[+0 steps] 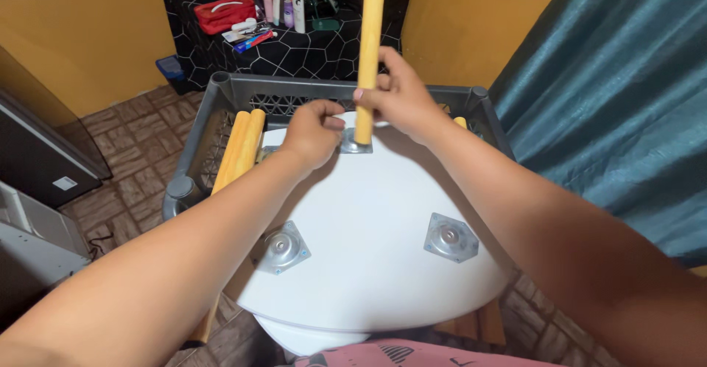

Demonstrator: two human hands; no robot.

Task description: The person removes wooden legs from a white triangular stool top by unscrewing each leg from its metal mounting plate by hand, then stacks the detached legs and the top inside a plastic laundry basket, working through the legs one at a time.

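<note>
A white round tabletop [368,227] lies upside down across a grey plastic crate [221,87]. Three metal mounting plates are fixed to it: one near left [280,248], one near right [451,237], and a far one [352,143]. A wooden leg [370,36] stands upright in the far plate. My right hand [398,94] grips that leg low down. My left hand [313,131] rests by the base of the leg, its fingers curled against the far plate.
Two more wooden legs [239,150] lie in the crate at the left, and another leg's tip [460,122] shows at the right. Behind is a black patterned surface [294,50] with bottles and a red pouch [224,13]. A teal curtain [618,102] hangs at the right.
</note>
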